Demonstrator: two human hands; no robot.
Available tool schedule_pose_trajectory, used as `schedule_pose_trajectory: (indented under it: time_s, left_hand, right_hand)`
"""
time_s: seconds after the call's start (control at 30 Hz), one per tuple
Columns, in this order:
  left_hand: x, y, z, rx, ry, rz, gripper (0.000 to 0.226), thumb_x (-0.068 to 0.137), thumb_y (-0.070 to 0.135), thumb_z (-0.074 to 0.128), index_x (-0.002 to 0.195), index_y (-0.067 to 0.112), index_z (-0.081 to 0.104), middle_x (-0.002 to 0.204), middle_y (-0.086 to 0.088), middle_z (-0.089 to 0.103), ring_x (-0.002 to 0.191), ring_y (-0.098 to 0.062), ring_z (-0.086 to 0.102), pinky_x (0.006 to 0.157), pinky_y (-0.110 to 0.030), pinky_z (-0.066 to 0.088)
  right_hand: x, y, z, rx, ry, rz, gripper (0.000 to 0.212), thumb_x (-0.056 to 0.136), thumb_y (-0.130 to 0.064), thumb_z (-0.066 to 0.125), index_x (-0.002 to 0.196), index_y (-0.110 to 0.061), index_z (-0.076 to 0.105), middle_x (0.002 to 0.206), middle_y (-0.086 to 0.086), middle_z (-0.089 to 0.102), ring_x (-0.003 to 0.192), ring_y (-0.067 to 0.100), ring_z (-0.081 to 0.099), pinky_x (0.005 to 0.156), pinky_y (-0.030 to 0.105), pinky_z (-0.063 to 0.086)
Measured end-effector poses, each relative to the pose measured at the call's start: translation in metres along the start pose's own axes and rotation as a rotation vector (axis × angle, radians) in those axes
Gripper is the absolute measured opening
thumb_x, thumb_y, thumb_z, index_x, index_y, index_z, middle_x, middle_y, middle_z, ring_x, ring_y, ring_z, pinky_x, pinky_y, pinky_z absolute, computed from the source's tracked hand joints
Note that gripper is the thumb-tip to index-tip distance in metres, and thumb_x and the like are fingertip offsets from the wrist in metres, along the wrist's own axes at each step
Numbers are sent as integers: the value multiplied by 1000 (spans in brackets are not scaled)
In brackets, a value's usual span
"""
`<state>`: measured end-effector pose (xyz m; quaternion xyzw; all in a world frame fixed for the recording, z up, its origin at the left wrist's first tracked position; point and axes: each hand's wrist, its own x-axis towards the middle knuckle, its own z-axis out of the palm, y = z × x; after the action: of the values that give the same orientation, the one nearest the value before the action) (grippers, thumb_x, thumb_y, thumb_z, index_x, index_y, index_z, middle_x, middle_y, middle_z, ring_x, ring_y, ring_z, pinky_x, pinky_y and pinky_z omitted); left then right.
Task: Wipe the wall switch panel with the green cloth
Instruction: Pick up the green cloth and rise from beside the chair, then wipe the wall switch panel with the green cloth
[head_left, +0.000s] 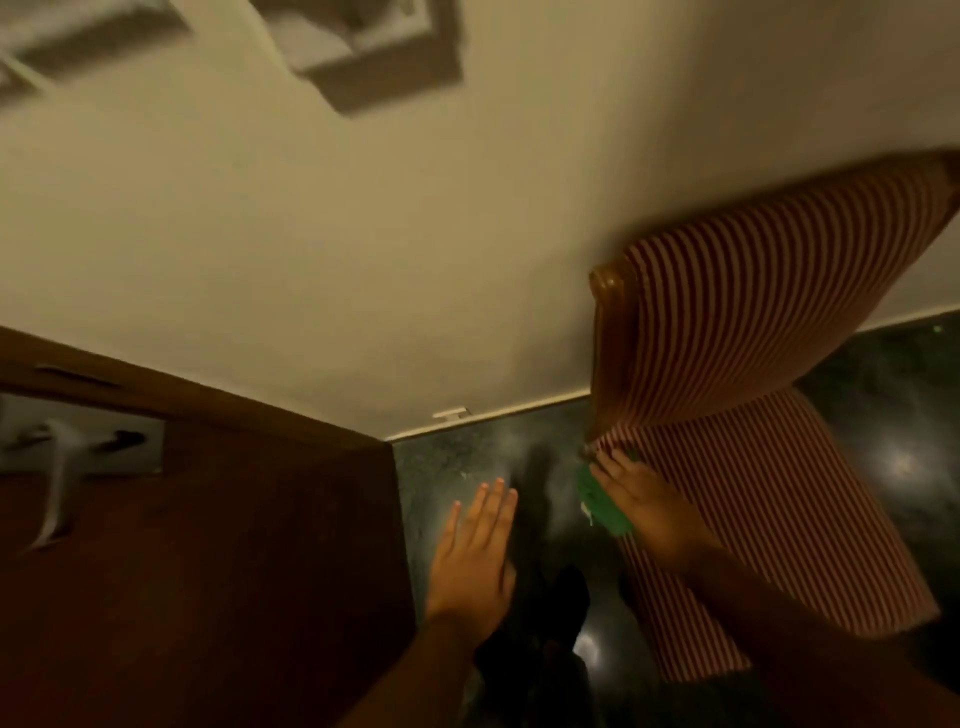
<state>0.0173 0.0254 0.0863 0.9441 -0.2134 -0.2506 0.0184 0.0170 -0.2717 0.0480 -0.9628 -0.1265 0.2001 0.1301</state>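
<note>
Switch panel (384, 57) sits blurred at top of frame, upper left-centre on the wall, well apart from both hands. Green cloth (602, 506) is low centre-right, gripped in right hand (644, 501) beside the striped chair (753, 374). Left hand (475, 551) flat, fingers spread, empty. Looks like pre-wipe approach; next: lift cloth up to panel.

A bright green cloth (605, 506) shows at five o'clock against a red-and-cream striped upholstered chair (748, 332); the plain wall (311, 234) is cream, the polished stone floor (467, 467) dark green, the wooden door (208, 545) reddish brown.
</note>
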Motion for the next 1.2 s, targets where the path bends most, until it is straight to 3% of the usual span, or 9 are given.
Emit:
schedule_pose_trajectory:
  time_s: [0.07, 0.13, 0.2, 0.3, 0.47, 0.67, 0.8, 0.97, 1.2]
  left_hand:
    - [-11, -2, -34, 69, 107, 18, 94, 92, 38, 75, 177, 18, 40, 187, -2, 24, 172, -24, 26, 134, -44, 13]
    - [-13, -6, -62, 154, 124, -3, 93, 80, 42, 88, 165, 16, 60, 176, -6, 49, 161, -24, 49, 126, -44, 27]
    - [-19, -16, -91, 162, 201, -45, 93, 81, 43, 90, 164, 15, 61, 174, -7, 51, 160, -23, 52, 129, -42, 22]
    - [-26, -24, -129, 193, 324, -90, 83, 89, 45, 83, 163, 13, 62, 173, -7, 53, 158, -25, 54, 130, -40, 10]
    - [-39, -37, -187, 147, 577, -136, 72, 103, 44, 47, 167, 13, 56, 177, -7, 46, 162, -26, 47, 130, -42, 18]
    - [-49, -70, -278, 30, 974, -210, 75, 110, 44, 40, 179, 13, 34, 184, -11, 31, 170, -31, 32, 137, -41, 4]
    - [-54, -99, -363, -98, 1166, -209, 77, 116, 48, 27, 182, 25, -5, 191, -3, -6, 176, -19, -4, 140, -41, -14]
    - [-50, -136, -479, -44, 1419, -122, 72, 117, 40, 33, 183, 18, 15, 191, -6, 2, 177, -18, -11, 140, -43, -13]
    - [-28, -188, -570, 150, 1609, -55, 75, 119, 40, 39, 183, 28, 3, 187, 2, -18, 175, -20, -17, 140, -50, -13]
  right_hand:
    - [-9, -35, -36, -138, 117, -84, 66, 77, -3, 47, 138, -11, 69, 147, 9, 66, 135, 27, 65, 123, 31, 23]
    - [-10, -58, -64, -167, 156, -91, 59, 70, -7, 57, 124, -13, 79, 135, 6, 75, 122, 24, 73, 120, 30, 25]
    - [-3, -74, -90, -70, 141, -60, 81, 62, 0, 76, 142, -10, 67, 153, 8, 61, 142, 27, 59, 124, 32, 31]
    - [14, -95, -125, 24, 149, -57, 85, 90, -1, 55, 168, -16, 24, 177, 2, 11, 166, 27, 8, 134, 34, 5]
    - [32, -133, -189, 54, 332, -183, 73, 85, -26, 41, 153, -3, 53, 162, 16, 48, 152, 40, 42, 115, 58, 48]
    - [40, -186, -267, 140, 676, -262, 74, 92, -17, 47, 165, -20, 34, 174, 0, 30, 165, 28, 20, 126, 57, 37]
    - [56, -227, -325, 115, 920, -382, 80, 101, -28, 58, 170, -26, 17, 179, -1, 15, 167, 22, 12, 135, 34, 15]
    - [98, -270, -374, 68, 1160, -430, 72, 106, -28, 54, 169, -20, 20, 179, 7, 15, 166, 31, 13, 136, 34, 12]
    - [163, -277, -366, -2, 1267, -292, 78, 102, -32, 57, 168, -18, 19, 180, -2, 1, 168, 25, 1, 137, 38, 5]
